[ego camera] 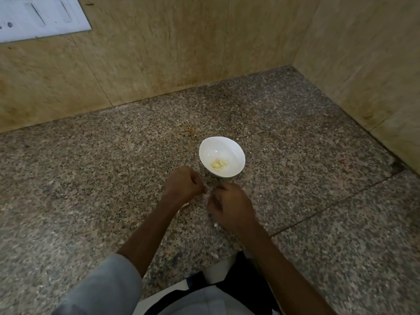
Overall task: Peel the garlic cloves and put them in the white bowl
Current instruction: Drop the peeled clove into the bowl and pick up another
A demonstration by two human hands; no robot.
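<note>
Both hands are raised together over the speckled stone bench [306,137], just on the near side of the white bowl [237,153]. The left hand [184,183] is curled into a loose fist with its fingers [203,189] tucked in and pointing right. The right hand [229,205] is curled as well, with its fingers [213,197] pointing left. The fingertips of both hands meet on a small pale speck, which I take to be the garlic clove [207,194] being worked, so each hand seems to be pinching one end of it. The backs of the hands hide most of it, so I cannot tell its long axis or how much skin is left on it

The relation that matters is between that pinch point and the bowl. The bowl stands on the bench just far of the fingertips and a little to the right, with its near rim almost level with the left knuckles. It is close to both hands but touches neither. The right hand lies straight in line with the bowl and the left sits just off its near-left side, so either could drop the clove with a short reach away from the body. A small heap of peeled cloves [219,164] already lies in the bottom of the bowl

A few white skin scraps [216,224] lie on the bench beside and under the right wrist
</note>
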